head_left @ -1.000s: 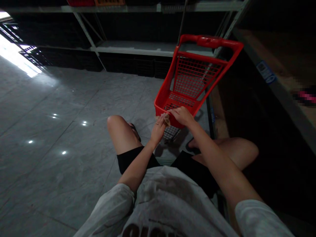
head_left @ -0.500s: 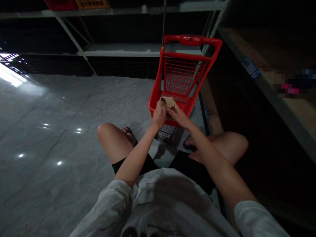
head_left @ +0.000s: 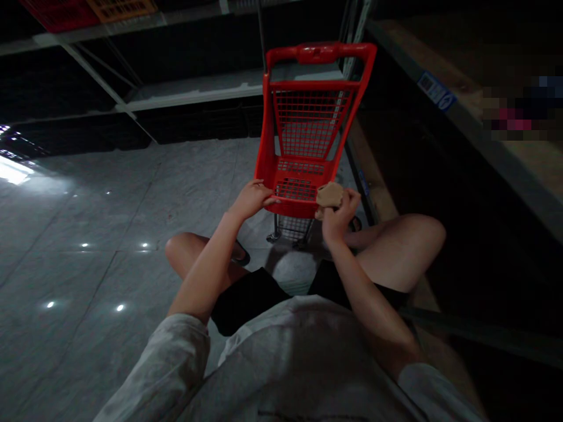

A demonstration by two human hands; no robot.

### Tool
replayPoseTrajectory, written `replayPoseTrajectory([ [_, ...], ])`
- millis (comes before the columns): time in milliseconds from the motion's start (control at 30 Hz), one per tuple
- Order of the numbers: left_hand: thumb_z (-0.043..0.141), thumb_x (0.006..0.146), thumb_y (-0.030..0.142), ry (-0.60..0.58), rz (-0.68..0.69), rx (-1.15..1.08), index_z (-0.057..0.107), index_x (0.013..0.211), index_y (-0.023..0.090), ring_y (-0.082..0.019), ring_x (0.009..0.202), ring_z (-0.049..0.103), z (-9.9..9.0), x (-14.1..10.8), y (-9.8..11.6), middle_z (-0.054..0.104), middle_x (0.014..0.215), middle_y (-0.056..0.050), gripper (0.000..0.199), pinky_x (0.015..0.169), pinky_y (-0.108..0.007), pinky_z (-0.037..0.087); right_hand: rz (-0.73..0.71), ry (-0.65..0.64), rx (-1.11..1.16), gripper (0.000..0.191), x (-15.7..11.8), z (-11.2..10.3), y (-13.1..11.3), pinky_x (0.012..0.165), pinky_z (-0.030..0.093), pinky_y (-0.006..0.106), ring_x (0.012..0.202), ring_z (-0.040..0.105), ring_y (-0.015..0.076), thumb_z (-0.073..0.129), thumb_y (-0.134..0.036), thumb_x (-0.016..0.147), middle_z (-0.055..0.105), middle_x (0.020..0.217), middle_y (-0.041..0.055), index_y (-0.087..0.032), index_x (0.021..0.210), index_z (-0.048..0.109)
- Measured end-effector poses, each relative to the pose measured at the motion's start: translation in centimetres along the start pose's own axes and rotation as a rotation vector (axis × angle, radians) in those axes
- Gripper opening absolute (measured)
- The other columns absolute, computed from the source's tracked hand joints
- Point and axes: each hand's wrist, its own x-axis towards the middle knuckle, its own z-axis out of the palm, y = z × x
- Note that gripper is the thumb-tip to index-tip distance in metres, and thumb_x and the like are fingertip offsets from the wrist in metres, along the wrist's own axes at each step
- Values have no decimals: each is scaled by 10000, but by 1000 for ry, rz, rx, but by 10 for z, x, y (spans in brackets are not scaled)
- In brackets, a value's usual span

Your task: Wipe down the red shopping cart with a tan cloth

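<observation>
Right hand [head_left: 339, 218]: your fingers [head_left: 352, 202] are clamped on a crumpled tan paper wad [head_left: 329, 195], held over the basket's near end.
Left hand [head_left: 250, 200]: fingers [head_left: 269, 200] spread, not gripping, resting on the rim of the red shopping cart [head_left: 321, 53].
Floor: grey marble-look tile floor [head_left: 88, 281], around the cart and your legs [head_left: 400, 246] - the cart stands on it.

A red plastic shopping trolley [head_left: 308, 126] stands on its wheels on the grey marble-patterned tile floor [head_left: 88, 281].

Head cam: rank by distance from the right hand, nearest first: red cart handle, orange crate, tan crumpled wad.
1. Tan crumpled wad: in the right hand, touching it.
2. Red cart handle: straight ahead, upper middle.
3. Orange crate: upper left, on the top shelf.
</observation>
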Motion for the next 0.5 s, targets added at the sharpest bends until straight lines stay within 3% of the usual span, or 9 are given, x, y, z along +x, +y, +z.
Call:
replayPoseTrajectory([
  [67,419,1061,420,71,-60,56,743,962,166,-221,951,718,8,0,7,777,916,-107,423,1161,-414,404,-9,-110,-18,480,-28,19,-9,1091,460,429,1248,521,284,528,-133,750,465,1287,169,-167,1223,604],
  [167,417,1058,411,116,-120,78,738,946,178,-240,929,706,12,0,24,771,897,-108,412,1131,-419,424,-44,-239,16,354,-60,47,-24,1041,498,409,1152,554,262,550,-136,761,495,1212,126,-223,1085,660],
  [233,428,1054,404,107,-142,73,738,926,180,-252,919,703,10,1,35,771,894,-118,404,1101,-420,440,-47,-240,17,265,-67,52,-27,1009,513,393,1113,565,250,542,-156,799,504,1170,111,-237,1011,677],
  [300,452,1046,412,82,-143,75,739,918,177,-268,924,703,5,3,44,773,906,-136,393,1047,-419,465,-48,-179,-7,232,-61,42,-19,1000,516,394,1118,571,254,559,-216,837,501,1184,118,-234,1035,679],
  [400,445,1050,437,12,-82,94,732,939,184,-270,924,704,-4,6,50,775,919,-132,398,926,-385,500,-62,-48,-55,299,-36,9,8,1010,517,417,1161,575,285,631,-296,809,503,1233,150,-200,1091,663],
  [500,380,1073,444,-60,3,111,717,973,199,-245,887,709,-11,10,53,778,923,-101,429,824,-337,499,40,182,-118,318,-6,-12,36,1038,508,427,1189,589,295,571,-296,835,530,1254,192,-148,1104,653],
])
